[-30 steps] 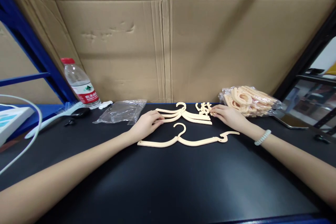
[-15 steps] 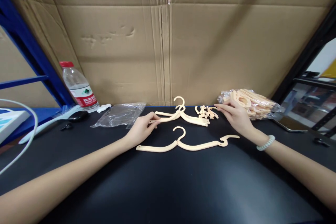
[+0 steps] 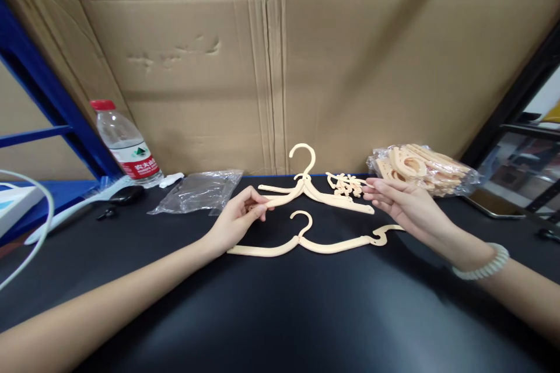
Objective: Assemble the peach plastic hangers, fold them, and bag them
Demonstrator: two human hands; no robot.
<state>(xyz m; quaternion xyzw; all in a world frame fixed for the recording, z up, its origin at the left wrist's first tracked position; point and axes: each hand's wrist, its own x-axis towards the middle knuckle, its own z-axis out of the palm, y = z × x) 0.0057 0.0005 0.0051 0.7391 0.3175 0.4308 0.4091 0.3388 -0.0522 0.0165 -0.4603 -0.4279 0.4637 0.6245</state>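
Note:
A cream folding clothes hanger (image 3: 284,197) is pinched at its left arm by my left hand (image 3: 238,215), and its hook stands up toward the cardboard. Behind it, another cream hanger (image 3: 271,189) lies partly hidden. My right hand (image 3: 400,201) is closed at the fingertips on a slim cream hook piece (image 3: 361,181), beside a heap of small cream hook pieces (image 3: 346,185). Closer to me, a spread hanger (image 3: 335,246) lies flat on the black table. At its right end a curved hook piece (image 3: 380,237) is joined on.
A clear plastic bag (image 3: 199,189) lies flat at the back left, near a water bottle (image 3: 131,151). On the back right, a bag of cream hanger parts (image 3: 426,170) rests beside a phone (image 3: 494,205). Cardboard (image 3: 196,81) walls off the back.
My left hand has raised the hanger toward me, clear of the one behind. My right hand has drawn nearer to me from the heap, a slim hook piece between its fingers.

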